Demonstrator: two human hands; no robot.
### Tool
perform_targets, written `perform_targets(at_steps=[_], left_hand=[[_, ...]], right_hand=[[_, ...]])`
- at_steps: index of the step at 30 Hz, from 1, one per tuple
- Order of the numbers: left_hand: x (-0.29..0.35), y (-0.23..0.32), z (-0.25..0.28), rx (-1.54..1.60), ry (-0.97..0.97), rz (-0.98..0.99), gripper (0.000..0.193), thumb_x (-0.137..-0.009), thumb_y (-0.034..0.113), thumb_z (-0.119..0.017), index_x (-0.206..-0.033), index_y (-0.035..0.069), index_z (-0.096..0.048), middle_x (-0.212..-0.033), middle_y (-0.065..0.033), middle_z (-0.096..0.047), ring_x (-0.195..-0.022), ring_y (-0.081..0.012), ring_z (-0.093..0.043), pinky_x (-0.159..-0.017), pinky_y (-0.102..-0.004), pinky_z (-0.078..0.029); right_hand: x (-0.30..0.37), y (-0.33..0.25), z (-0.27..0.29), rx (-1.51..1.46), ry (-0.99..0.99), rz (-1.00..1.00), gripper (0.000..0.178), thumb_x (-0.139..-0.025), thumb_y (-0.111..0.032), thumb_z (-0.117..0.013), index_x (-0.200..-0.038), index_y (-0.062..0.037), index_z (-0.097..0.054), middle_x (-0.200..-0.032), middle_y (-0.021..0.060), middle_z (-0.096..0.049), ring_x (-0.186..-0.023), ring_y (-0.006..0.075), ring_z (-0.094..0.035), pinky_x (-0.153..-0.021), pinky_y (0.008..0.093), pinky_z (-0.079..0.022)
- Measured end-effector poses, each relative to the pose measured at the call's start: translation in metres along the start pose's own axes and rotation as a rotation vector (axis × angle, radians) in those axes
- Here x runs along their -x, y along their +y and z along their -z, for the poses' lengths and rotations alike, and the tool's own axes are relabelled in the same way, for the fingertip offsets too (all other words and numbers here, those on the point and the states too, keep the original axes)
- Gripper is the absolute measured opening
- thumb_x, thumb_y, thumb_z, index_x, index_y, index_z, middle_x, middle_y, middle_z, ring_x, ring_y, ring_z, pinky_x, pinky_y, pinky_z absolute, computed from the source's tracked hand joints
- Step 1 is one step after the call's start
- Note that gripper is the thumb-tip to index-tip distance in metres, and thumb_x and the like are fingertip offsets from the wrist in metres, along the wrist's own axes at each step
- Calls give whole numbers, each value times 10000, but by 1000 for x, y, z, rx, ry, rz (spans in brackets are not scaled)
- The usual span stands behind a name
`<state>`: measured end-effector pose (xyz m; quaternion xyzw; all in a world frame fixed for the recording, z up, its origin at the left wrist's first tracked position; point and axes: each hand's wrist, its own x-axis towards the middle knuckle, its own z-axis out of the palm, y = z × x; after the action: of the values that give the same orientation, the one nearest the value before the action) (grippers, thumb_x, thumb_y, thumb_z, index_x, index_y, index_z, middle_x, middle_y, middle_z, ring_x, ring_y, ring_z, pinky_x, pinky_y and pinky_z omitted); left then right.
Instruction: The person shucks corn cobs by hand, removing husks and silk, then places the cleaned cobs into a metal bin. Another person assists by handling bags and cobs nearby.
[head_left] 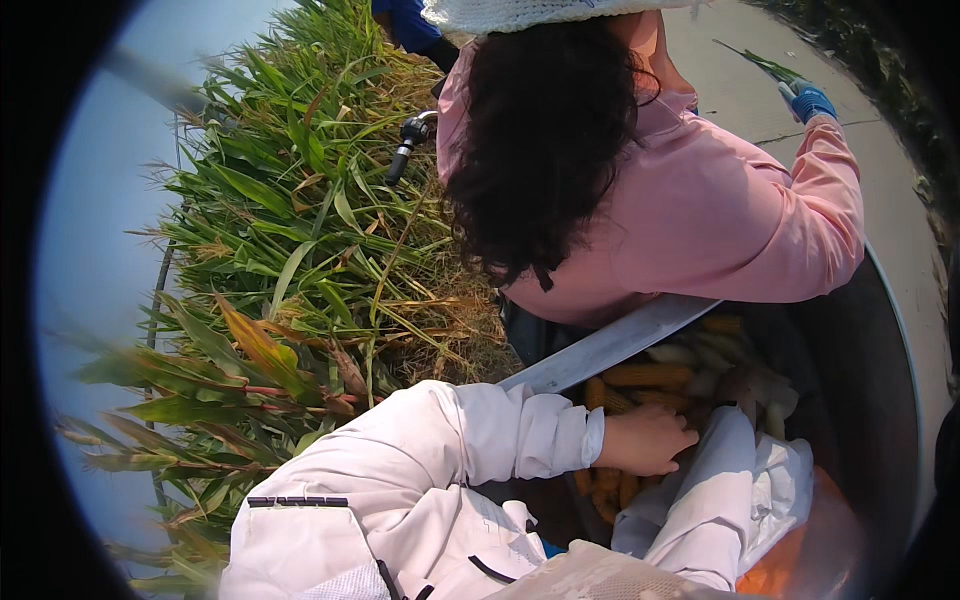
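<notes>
My left hand [650,440] reaches out of a white sleeve into a large metal tub [880,400]. Its fingers are curled down around a yellow corn cob [605,485] in the pile. More corn cobs [650,375], some still in pale husks [770,395], fill the tub. My right arm, in a white sleeve [720,490], stretches into the tub beside the left hand. The right hand itself is hidden among the husks.
Another person in a pink shirt [700,220] and a white hat bends over the tub's far side, with a blue-gloved hand [808,100] holding a green leaf. Cut green corn stalks [300,260] are heaped at the left. A concrete path [740,90] runs behind.
</notes>
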<state>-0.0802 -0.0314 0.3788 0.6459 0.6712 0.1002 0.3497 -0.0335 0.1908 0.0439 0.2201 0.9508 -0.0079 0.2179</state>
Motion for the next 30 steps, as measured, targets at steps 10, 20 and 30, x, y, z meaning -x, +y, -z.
perform_targets(at_steps=[10,20,30], left_hand=[[3,-5,-8,-32,78,-29,490,-836,305,-720,-1225,42,-580,-1135,-203,-626,-1098,-378,-603,-938,-489,-479],[44,54,-8,668,153,-207,506,-862,425,-716,-1122,8,-594,-977,-202,-705,-906,-366,-685,-777,-430,-527],[93,122,-28,693,297,-157,561,-967,485,-580,-1240,9,-465,-998,-238,-673,-934,-413,-673,-806,-448,-523]], right_hand=[[209,21,50,-537,-199,-252,484,-898,-437,-667,-1122,-9,-692,-1058,295,-671,-1001,456,-656,-849,506,-523],[394,-23,267,-1840,360,-168,326,-937,-200,-701,-1186,0,-635,-1026,26,-680,-884,121,-639,-755,268,-526],[429,-75,251,-2073,933,-389,294,-1077,-218,-472,-1175,29,-599,-1106,72,-660,-995,161,-630,-888,301,-504]])
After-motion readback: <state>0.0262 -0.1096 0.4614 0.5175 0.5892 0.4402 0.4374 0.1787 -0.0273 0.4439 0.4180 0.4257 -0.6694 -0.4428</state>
